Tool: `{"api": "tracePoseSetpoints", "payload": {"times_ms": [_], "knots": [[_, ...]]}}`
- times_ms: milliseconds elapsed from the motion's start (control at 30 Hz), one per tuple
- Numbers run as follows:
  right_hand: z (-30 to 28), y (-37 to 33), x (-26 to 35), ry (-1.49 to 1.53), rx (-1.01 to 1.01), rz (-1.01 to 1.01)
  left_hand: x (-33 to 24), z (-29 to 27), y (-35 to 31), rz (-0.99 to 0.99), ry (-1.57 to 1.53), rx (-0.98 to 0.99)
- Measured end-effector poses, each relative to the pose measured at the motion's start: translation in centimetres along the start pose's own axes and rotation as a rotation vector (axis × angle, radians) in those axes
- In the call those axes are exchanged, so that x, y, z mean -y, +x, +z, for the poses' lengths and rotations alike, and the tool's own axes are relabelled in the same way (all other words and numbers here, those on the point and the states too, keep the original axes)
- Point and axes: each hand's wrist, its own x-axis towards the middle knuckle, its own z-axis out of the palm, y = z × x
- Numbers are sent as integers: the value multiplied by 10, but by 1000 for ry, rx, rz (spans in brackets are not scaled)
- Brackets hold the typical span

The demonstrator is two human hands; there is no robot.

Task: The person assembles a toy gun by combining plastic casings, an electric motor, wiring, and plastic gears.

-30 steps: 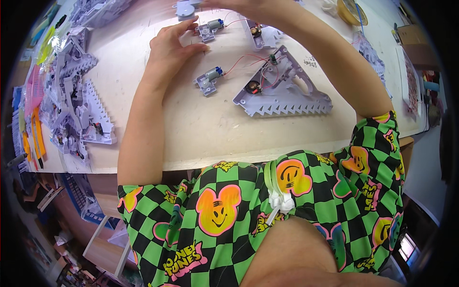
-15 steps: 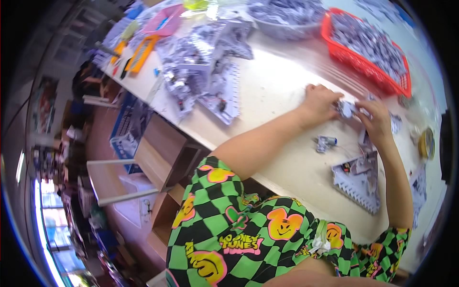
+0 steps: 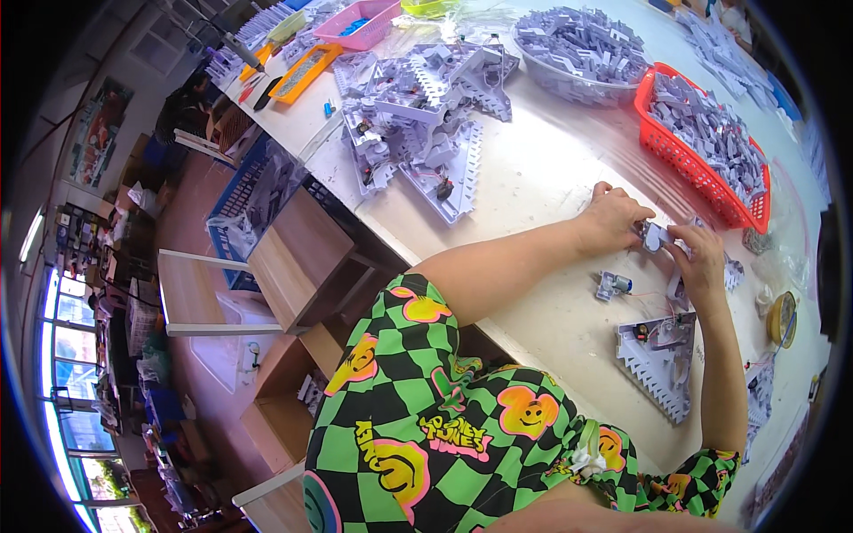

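My left hand (image 3: 615, 218) and my right hand (image 3: 700, 256) pinch a small pale grey plastic part (image 3: 656, 237) between them, just above the table. Its finer details are too small to make out. Below it on the table lies a small grey block with a blue-ended motor (image 3: 614, 285). Nearer to me, beside my right forearm, rests a pale grey plastic housing (image 3: 662, 362) with a toothed edge, wires and a small dark component inside. Another grey piece (image 3: 732, 272) shows partly behind my right hand.
Similar toothed housings (image 3: 449, 191) are heaped at the left. Behind stand a clear bowl (image 3: 577, 87) and a red basket (image 3: 693, 160), both full of grey parts. An orange tray (image 3: 306, 75), a pink basket (image 3: 378, 34) and a yellow tape roll (image 3: 781, 320) sit around. A wooden chair (image 3: 298, 258) stands left.
The view has shifted, so the table's things appear lower and mostly farther right. Both hands keep hold of the small plastic part, with little visible change in grip.
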Motion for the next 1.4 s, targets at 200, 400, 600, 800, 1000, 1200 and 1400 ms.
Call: {"api": "tracePoseSetpoints", "payload": {"times_ms": [200,400,600,800,1000,1200,1400], "knots": [[14,-4,-12,8,43,-20,7,15,-5,-13,38,-70],[26,-1,-62,19,-103,-45,22,29,30,75,-42,-65],[36,12,-85,155,-104,13,49,51,44,26,15,-53],[42,-1,-83,-12,19,21,43,60,48,-24,-24,-29],[54,-2,-91,-6,-17,-40,42,62,48,-65,-27,12],[58,1,-81,-48,29,-7,45,58,42,-73,-45,13],[54,2,-90,-69,37,6,39,66,55,101,-61,-69]]}}
